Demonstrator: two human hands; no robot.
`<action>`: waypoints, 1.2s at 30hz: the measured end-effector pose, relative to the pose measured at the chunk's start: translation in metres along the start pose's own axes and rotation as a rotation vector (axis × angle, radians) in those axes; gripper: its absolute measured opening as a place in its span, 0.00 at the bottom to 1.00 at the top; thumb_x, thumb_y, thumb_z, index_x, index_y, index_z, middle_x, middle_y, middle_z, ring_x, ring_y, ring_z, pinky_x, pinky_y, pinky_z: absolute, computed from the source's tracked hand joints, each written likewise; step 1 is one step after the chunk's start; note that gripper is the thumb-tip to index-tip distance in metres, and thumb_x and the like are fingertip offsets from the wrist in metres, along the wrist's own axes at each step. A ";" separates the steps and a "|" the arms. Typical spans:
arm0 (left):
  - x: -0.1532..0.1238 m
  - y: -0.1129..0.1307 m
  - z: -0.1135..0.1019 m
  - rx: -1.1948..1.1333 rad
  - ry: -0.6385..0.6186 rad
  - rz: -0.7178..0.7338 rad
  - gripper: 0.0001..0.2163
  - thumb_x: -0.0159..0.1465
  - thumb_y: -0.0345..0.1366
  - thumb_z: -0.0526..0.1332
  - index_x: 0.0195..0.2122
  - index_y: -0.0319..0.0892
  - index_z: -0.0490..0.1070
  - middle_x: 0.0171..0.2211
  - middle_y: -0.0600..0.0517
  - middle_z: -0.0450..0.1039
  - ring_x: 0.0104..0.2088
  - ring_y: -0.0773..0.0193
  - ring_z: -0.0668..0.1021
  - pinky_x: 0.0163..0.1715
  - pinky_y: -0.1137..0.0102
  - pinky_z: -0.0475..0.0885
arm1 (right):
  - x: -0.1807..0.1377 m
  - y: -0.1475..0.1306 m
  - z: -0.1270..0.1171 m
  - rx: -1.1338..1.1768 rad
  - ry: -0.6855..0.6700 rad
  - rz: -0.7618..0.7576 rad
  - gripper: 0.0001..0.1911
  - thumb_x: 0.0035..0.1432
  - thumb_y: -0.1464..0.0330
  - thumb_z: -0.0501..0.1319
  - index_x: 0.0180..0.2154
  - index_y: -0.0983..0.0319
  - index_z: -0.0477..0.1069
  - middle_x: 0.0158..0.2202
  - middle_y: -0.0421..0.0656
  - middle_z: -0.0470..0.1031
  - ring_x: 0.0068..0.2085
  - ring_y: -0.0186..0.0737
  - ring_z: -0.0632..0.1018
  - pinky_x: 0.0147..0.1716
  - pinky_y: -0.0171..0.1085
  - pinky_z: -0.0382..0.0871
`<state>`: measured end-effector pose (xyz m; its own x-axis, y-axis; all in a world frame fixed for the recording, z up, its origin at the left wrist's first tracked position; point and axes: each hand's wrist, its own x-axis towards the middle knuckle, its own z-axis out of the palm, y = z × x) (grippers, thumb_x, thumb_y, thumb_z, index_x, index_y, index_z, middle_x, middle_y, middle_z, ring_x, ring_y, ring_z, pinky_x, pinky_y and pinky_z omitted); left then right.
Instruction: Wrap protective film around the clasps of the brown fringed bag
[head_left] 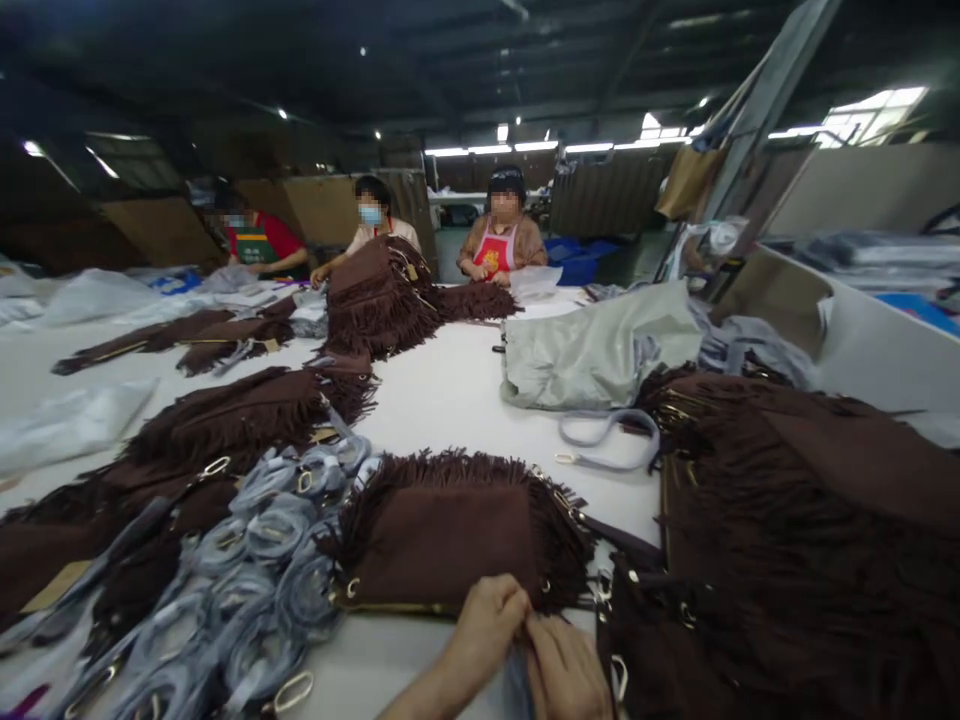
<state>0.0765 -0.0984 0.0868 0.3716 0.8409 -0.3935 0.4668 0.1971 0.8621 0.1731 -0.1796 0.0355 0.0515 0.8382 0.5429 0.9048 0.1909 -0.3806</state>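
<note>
A dim workshop hall under a dark ceiling point(315, 60) with strip lights point(491, 149) at centre top. Bright windows point(870, 115) glow at upper right. Brown partition boards point(165, 230) line the left, behind a long white table point(442, 400).

The room is dim up high, and the dark ceiling point(300, 60) holds small bright lamps point(491, 148) in a row at the top middle. A window point(870, 115) at the upper right glows white and washes out. The white table point(450, 390) shines softly. The edges look bent and stretched. The hands at the bottom look blurry.
</note>
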 end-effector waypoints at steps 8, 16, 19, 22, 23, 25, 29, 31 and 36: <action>-0.030 -0.003 -0.011 -0.364 -0.031 -0.199 0.23 0.49 0.55 0.52 0.31 0.36 0.62 0.14 0.58 0.58 0.15 0.74 0.57 0.16 0.76 0.48 | -0.004 -0.008 -0.011 0.578 -0.290 0.183 0.11 0.63 0.65 0.46 0.44 0.57 0.62 0.34 0.40 0.73 0.36 0.34 0.76 0.34 0.30 0.72; -0.023 -0.011 -0.001 -0.383 -0.063 -0.219 0.23 0.50 0.55 0.54 0.30 0.36 0.61 0.17 0.54 0.65 0.13 0.74 0.62 0.14 0.77 0.52 | -0.009 0.004 -0.011 0.348 -0.240 0.057 0.11 0.61 0.70 0.49 0.45 0.61 0.62 0.29 0.41 0.71 0.29 0.34 0.75 0.28 0.31 0.71; -0.023 -0.017 0.001 -0.209 -0.100 -0.262 0.22 0.49 0.57 0.50 0.25 0.39 0.59 0.14 0.55 0.62 0.11 0.74 0.58 0.12 0.77 0.50 | -0.022 0.005 -0.005 0.216 -0.194 0.099 0.11 0.60 0.69 0.48 0.44 0.63 0.63 0.27 0.42 0.70 0.27 0.37 0.74 0.26 0.34 0.71; -0.025 -0.018 0.005 -0.032 -0.108 -0.199 0.20 0.51 0.56 0.46 0.23 0.41 0.57 0.12 0.56 0.58 0.11 0.73 0.57 0.12 0.75 0.50 | -0.038 -0.001 0.008 0.117 -0.146 0.116 0.12 0.60 0.69 0.45 0.42 0.66 0.63 0.27 0.45 0.71 0.27 0.40 0.75 0.24 0.37 0.72; -0.026 -0.018 0.007 -0.005 -0.119 -0.164 0.20 0.52 0.55 0.45 0.23 0.41 0.57 0.13 0.57 0.58 0.12 0.73 0.58 0.13 0.75 0.51 | -0.043 -0.004 0.013 0.106 -0.137 0.125 0.13 0.61 0.70 0.44 0.42 0.67 0.62 0.27 0.47 0.71 0.28 0.41 0.75 0.25 0.37 0.73; -0.029 -0.019 0.011 0.004 -0.158 -0.137 0.19 0.54 0.54 0.45 0.23 0.41 0.56 0.13 0.57 0.57 0.13 0.72 0.59 0.15 0.74 0.53 | -0.050 -0.008 0.021 0.109 -0.133 0.152 0.14 0.61 0.70 0.41 0.42 0.67 0.61 0.28 0.48 0.72 0.28 0.41 0.76 0.26 0.37 0.73; -0.029 -0.031 0.015 0.033 -0.194 -0.116 0.17 0.58 0.49 0.43 0.25 0.41 0.57 0.16 0.54 0.59 0.17 0.68 0.63 0.20 0.72 0.59 | -0.055 -0.006 0.022 0.163 -0.159 0.257 0.15 0.63 0.68 0.38 0.42 0.64 0.60 0.28 0.46 0.73 0.28 0.40 0.77 0.25 0.36 0.73; -0.023 -0.040 0.015 0.251 -0.084 0.072 0.16 0.63 0.43 0.41 0.29 0.40 0.62 0.24 0.49 0.66 0.26 0.63 0.69 0.28 0.68 0.64 | -0.050 -0.001 0.015 0.167 -0.186 0.332 0.15 0.63 0.68 0.37 0.42 0.62 0.59 0.30 0.45 0.74 0.29 0.40 0.77 0.25 0.35 0.73; 0.006 -0.043 0.004 0.942 0.041 0.604 0.15 0.61 0.34 0.54 0.50 0.41 0.60 0.47 0.45 0.65 0.45 0.52 0.67 0.42 0.57 0.63 | -0.037 0.015 -0.004 0.104 -0.206 0.471 0.15 0.63 0.66 0.37 0.43 0.61 0.59 0.34 0.46 0.75 0.34 0.41 0.78 0.31 0.37 0.75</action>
<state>0.0620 -0.1036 0.0457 0.7241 0.6889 0.0335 0.6463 -0.6947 0.3157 0.1868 -0.2096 0.0129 0.3492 0.9265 0.1403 0.7562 -0.1902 -0.6261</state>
